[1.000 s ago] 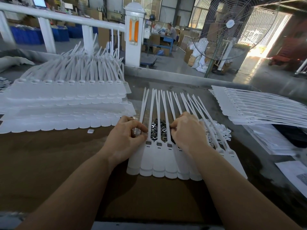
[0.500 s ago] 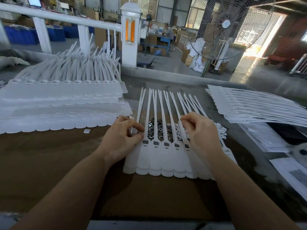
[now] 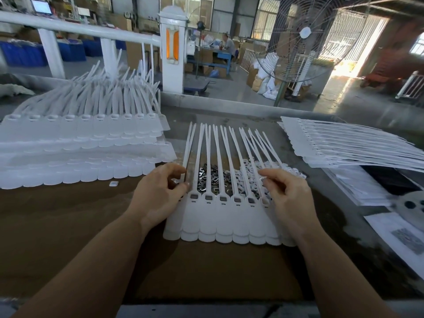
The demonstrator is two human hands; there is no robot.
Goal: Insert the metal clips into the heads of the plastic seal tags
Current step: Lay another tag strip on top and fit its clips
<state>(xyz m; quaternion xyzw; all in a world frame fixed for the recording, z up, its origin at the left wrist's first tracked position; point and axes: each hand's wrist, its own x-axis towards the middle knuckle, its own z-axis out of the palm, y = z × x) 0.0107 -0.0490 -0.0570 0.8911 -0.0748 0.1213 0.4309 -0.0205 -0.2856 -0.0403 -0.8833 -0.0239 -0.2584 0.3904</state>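
Seal tags [image 3: 223, 216] are lying in a joined white row near the middle of the tabletop [image 3: 68, 237], their rounded flat ends pointing toward the near edge and their thin tails fanning out toward the far edge. Each visible head in the row is showing a small dark rectangular window. Metal clips [image 3: 207, 177] are sitting in a loose dark pile beneath the tails, just beyond the heads, with a scatter of small white plastic pieces [image 3: 246, 180] beside them toward the right.

At the left end of the row, the left hand [image 3: 158, 193] is resting with thumb and forefinger drawn together against the outermost tail; whether a clip is sitting between them I cannot tell. Over the right end of the row, the right hand [image 3: 290, 193] is hovering with fingers loosely curled and spread, gripping nothing that I can make out.

Toward the far left corner, a tall stack of tag strips [image 3: 80, 143] is piling up, tails arching upward. Along the right edge, another flat stack [image 3: 348, 145] is lying with tails pointing right. One small white piece [image 3: 114, 184] is lying alone left of the hands.
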